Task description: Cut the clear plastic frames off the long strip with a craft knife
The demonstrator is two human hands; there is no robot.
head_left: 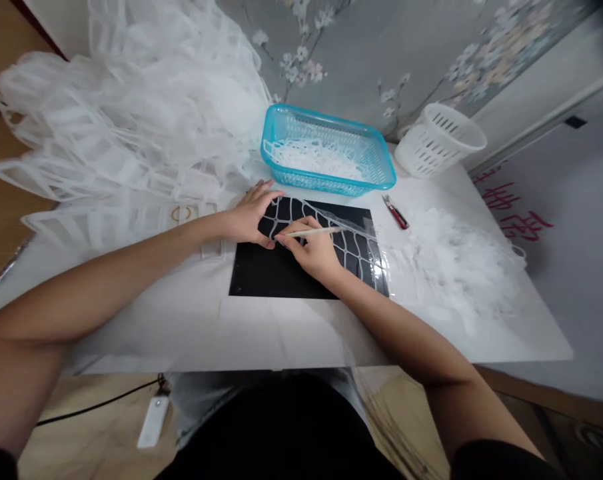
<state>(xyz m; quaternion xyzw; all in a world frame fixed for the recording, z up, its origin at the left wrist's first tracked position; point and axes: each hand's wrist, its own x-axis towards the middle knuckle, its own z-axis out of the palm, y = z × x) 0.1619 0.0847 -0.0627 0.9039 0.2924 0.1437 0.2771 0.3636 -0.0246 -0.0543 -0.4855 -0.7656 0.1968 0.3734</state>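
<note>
On the white table lies a black mat (276, 270) with a translucent plastic grid sheet (354, 250) spread across it. My right hand (314, 247) is closed around a thin pale stick-like tool (321, 231), its tip hidden near my fingers over the grid. At the mat's left edge, my left hand (256, 213) rests with thumb and fingers spread apart at the grid's left end. A strip of clear plastic frames (211, 233) runs under my left forearm.
Behind the mat stands a blue basket (331, 183) holding white plastic scraps (316, 157). A white perforated basket (434, 143) and red-handled cutters (396, 213) are at right, near a translucent plastic pile (456, 267). A tall heap of plastic sheets (146, 100) fills the left back.
</note>
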